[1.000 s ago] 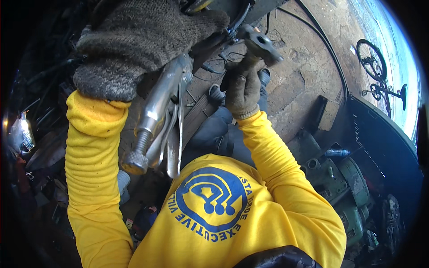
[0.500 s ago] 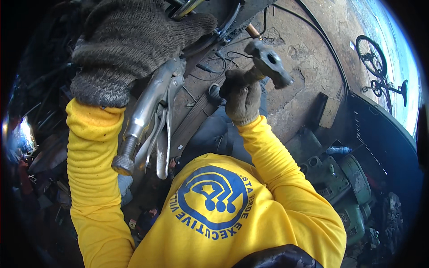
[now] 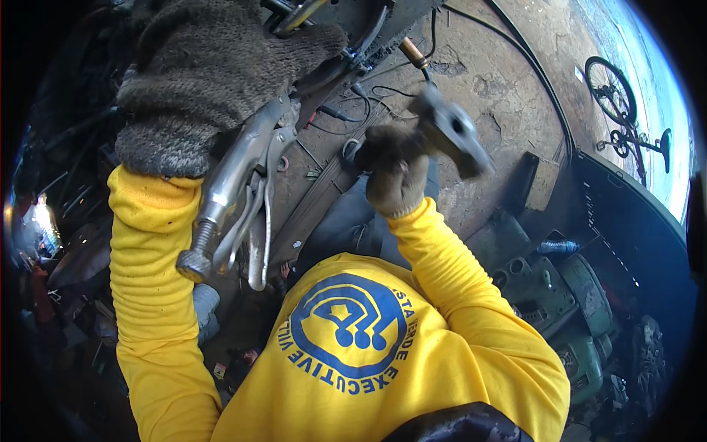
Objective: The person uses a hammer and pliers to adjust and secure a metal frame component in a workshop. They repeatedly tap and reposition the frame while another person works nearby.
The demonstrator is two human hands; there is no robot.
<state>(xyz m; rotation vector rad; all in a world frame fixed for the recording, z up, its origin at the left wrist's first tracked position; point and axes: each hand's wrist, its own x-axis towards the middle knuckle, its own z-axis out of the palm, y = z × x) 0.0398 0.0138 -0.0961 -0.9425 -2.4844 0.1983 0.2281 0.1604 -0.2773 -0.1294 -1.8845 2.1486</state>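
Observation:
My left hand, in a dark grey knit glove, is at the upper left over dark metalwork. Its thumb reaches right along the metal; the other fingers curl out of sight, so what they hold is hidden. Locking pliers hang by the glove with their jaws up at the metal and their adjusting screw pointing down. My right hand, also gloved, is closed around the handle of a hammer. The hammer's steel head is smeared by motion, to the right of the metalwork and apart from it.
A copper-coloured cylindrical piece on a cable lies beyond the hammer. Black cables cross the worn floor. Green machinery and a dark panel stand at right. A bicycle is at the far right; bright light shows at far left.
The hammer head has swung down and to the right, with my right hand slightly lower. My left hand and the locking pliers have shifted a little left.

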